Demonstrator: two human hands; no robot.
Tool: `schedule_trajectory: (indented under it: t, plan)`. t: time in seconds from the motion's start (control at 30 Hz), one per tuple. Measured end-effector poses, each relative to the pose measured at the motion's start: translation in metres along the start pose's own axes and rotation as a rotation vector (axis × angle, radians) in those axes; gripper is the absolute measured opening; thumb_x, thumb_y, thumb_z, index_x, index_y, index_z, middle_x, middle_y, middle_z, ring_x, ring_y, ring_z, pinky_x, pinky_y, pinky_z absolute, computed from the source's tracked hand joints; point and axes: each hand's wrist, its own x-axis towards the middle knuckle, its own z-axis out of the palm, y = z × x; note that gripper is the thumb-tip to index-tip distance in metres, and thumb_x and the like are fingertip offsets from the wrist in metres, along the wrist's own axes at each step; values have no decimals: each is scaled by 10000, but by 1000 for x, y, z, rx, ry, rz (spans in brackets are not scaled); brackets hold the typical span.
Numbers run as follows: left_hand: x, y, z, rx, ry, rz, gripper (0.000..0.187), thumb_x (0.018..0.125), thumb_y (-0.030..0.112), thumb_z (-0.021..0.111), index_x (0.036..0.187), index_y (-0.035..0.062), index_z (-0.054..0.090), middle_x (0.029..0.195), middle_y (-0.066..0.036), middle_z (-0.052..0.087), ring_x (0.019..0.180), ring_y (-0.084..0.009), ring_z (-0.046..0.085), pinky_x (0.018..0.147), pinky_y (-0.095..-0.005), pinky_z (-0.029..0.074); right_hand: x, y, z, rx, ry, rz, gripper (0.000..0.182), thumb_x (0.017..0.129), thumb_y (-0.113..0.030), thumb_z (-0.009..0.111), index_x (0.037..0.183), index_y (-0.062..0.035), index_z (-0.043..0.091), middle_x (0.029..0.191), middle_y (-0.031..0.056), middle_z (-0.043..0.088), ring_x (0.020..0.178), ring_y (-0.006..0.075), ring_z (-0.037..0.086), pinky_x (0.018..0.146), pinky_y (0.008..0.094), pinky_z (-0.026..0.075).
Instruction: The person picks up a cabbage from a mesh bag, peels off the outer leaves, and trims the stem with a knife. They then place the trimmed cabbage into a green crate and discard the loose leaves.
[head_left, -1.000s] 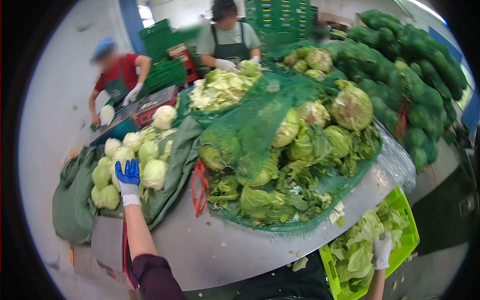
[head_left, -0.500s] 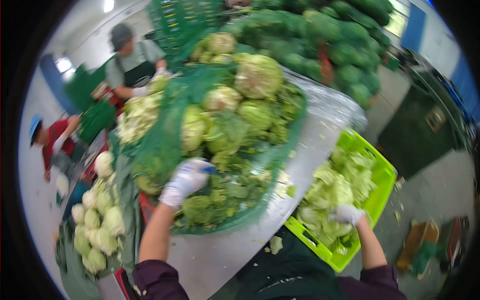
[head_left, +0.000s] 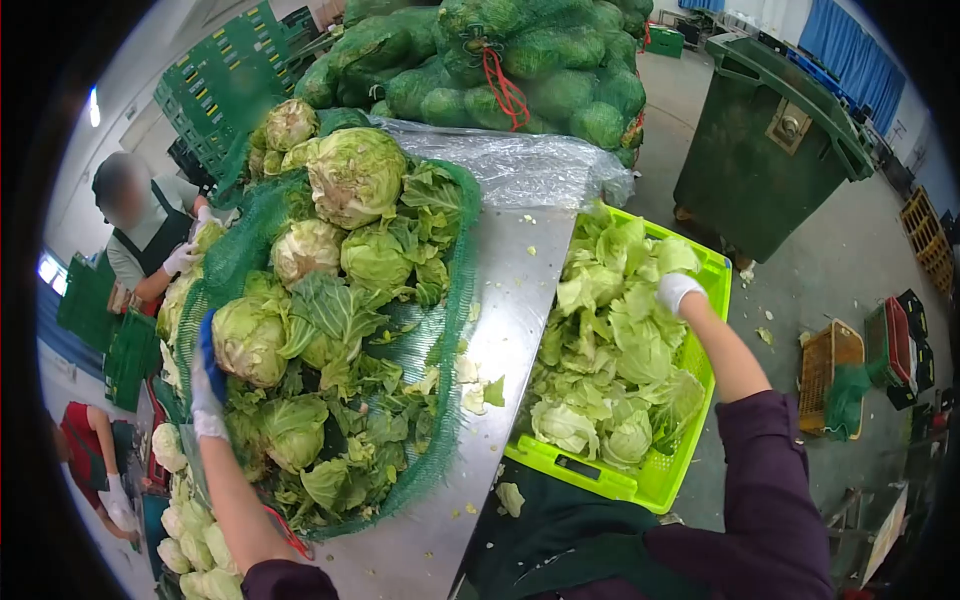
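Note:
My left hand (head_left: pixel 207 385), in a white glove with blue on it, lies with fingers stretched along the left side of a cabbage (head_left: pixel 250 340) on an opened green mesh bag (head_left: pixel 440 440). More cabbages and loose outer leaves (head_left: pixel 340 310) lie on the mesh, one large cabbage (head_left: pixel 356 178) towards the back. On the right, my white-gloved right hand (head_left: pixel 682 290) is at the far right of a lime-green crate (head_left: pixel 690 440). A pale cabbage leaf (head_left: pixel 678 256) shows just beyond that hand, and its fingers are mostly hidden by it. Cabbage leaves (head_left: pixel 620 350) fill the crate.
Full mesh bags of cabbages (head_left: pixel 540 80) are piled behind the metal table (head_left: pixel 510 290). A green wheeled bin (head_left: pixel 775 150) stands at the back right. Across the table a co-worker (head_left: pixel 150 225) handles cabbage. Trimmed cabbages (head_left: pixel 195 540) lie at the lower left.
My view has swung to the right. My left hand has moved from the loose leaves to the left side of a cabbage. My right hand has moved to the crate's far end.

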Motion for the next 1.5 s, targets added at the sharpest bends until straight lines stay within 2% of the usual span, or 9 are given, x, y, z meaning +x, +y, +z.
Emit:
schedule_trajectory:
  t: [0.17,0.2,0.67,0.83,0.93,1.0,1.23,1.4,1.5]
  plan:
    - [-6,-26,8,1134,187,482,416,974,191,458,1342,-2,438,1347,-115,471,1186,-192,475,1057,-316,320,-47,-9,-104,58,107,-203,449,795,-402,640,762,46,643,658,189,624,588,316,617,582,431,482]
    - [-34,14,78,544,258,253,417,965,244,481,1288,-20,491,1320,-94,495,1190,-184,471,1046,-302,326,-61,-27,-123,188,78,-122,426,800,-391,649,784,35,653,669,174,629,595,296,621,597,417,488]
    - [-175,-30,238,725,202,180,524,720,141,691,1221,34,583,1320,-162,486,1261,-283,418,1065,-364,321,-149,-342,-19,1549,-475,-503,390,869,-351,657,1068,-26,571,563,-24,497,423,61,444,375,232,341]
    - [-237,-33,267,1058,-144,503,506,661,208,750,1141,82,654,1368,-163,435,1301,-345,354,1088,-449,275,-158,-340,-7,1540,-363,-514,457,835,-351,695,1117,-24,545,524,-30,466,392,69,421,368,222,338]
    - [-263,-40,291,750,467,201,701,728,243,727,1346,41,465,1459,-125,316,1309,-293,357,1094,-386,267,-184,-315,-21,1532,-706,-402,439,842,-299,691,1164,-44,534,543,-27,478,399,70,424,372,225,341]
    - [-270,-53,312,-335,531,33,781,797,286,685,1435,47,304,1441,-126,325,1301,-251,363,1086,-370,286,-207,-316,-12,1672,-635,-462,396,853,-174,661,1203,-56,519,562,-28,484,412,70,430,384,221,353]
    - [-233,-20,304,-57,107,206,890,786,517,638,1431,11,289,1431,-106,353,1293,-217,369,1075,-351,300,-238,-280,2,1562,-1,-761,679,783,-11,679,1390,-24,374,1261,94,543,1113,142,512,942,297,428]
    - [-189,-39,312,24,-98,-159,710,762,186,713,1391,65,408,1405,-144,384,1300,-216,356,1015,-320,366,-215,-249,19,1495,-3,-556,661,786,-120,682,1376,-52,391,1076,130,629,982,176,595,866,307,469]
    - [-190,-35,360,633,113,207,582,734,236,720,1253,46,540,1287,-164,469,1225,-306,414,1029,-383,349,-217,-229,0,1118,9,-428,563,812,-155,623,1334,-68,433,965,172,627,815,250,601,772,349,488]
